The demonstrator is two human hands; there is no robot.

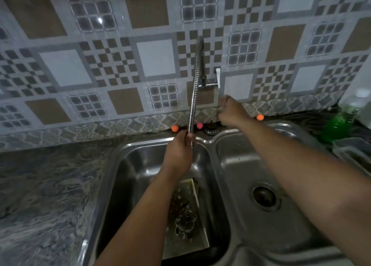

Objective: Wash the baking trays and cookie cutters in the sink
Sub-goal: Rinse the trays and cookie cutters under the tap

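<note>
Early stage: left hand grips flexible faucet hose; right hand, curled, grasp unclear, near tap handle; baking tray, cookie cutter unwashed in sink.

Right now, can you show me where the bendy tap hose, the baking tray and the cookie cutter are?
bendy tap hose [193, 97]: head view, middle of the ribbed metal hose.
baking tray [183, 243]: head view, flat bottom near its front edge.
cookie cutter [185, 222]: head view, metal outline lying on the tray.
</note>
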